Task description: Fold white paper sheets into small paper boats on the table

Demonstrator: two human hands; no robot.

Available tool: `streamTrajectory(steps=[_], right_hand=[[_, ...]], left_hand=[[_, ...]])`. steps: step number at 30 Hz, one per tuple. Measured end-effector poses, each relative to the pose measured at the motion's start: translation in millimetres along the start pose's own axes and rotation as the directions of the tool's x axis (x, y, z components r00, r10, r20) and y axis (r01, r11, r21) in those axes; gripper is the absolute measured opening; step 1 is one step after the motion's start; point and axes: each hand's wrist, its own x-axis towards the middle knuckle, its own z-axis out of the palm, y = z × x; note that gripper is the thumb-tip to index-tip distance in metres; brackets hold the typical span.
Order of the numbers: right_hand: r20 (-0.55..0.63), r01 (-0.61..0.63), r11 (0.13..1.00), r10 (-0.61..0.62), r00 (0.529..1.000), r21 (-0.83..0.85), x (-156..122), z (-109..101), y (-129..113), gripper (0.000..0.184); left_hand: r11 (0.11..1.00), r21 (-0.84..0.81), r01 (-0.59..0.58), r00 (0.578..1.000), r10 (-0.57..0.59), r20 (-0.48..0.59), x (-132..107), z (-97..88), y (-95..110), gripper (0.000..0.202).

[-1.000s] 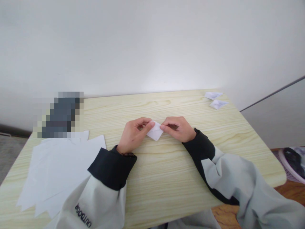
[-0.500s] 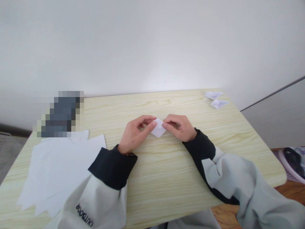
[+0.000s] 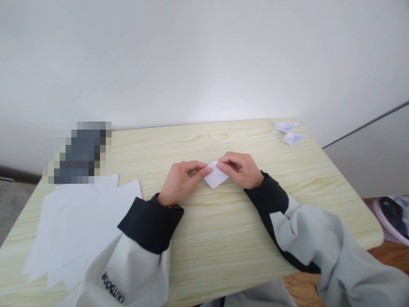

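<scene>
A small folded white paper (image 3: 216, 177) lies between my two hands at the middle of the light wooden table (image 3: 223, 238). My left hand (image 3: 180, 182) pinches its left corner with fingertips pressed together. My right hand (image 3: 240, 170) pinches its upper right edge, fingers curled over it. Both wrists rest low near the tabletop. Parts of the paper under the fingers are hidden.
A spread of loose white sheets (image 3: 79, 221) covers the table's left side. A blurred dark object (image 3: 81, 153) sits at the back left. Two small folded paper pieces (image 3: 289, 132) lie at the back right corner. A basket (image 3: 394, 219) stands beyond the right edge.
The folded paper has been turned and shifted slightly right between my fingers. Both hands stayed in the same spot, fingers regripping.
</scene>
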Motion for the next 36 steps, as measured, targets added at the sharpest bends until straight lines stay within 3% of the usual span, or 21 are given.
streamTrajectory(steps=[10, 18, 25, 36], right_hand=[[-0.011, 0.0, 1.0, 0.0, 1.0, 0.0, 0.5, 0.9, -0.3, 0.019], [-0.055, -0.08, 0.997, 0.078, 0.995, -0.019, 0.7, 0.3, -3.0, 0.022], [-0.069, -0.103, 0.995, 0.102, 0.992, -0.015, 1.5, 0.0, -4.2, 0.026], [-0.086, -0.114, 0.994, 0.113, 0.99, -0.001, 1.2, 0.5, -4.3, 0.024]], left_hand=[[0.999, -0.037, 0.027, 1.0, -0.027, -0.002, -0.4, 1.0, 0.6, 0.03], [0.992, -0.114, 0.056, 0.996, -0.063, -0.057, 0.2, 3.0, 2.4, 0.031], [0.993, -0.1, 0.058, 0.998, -0.06, -0.025, -0.2, 2.4, 2.3, 0.032], [0.997, -0.067, 0.039, 0.997, -0.043, -0.066, -0.1, 2.7, 2.2, 0.028]])
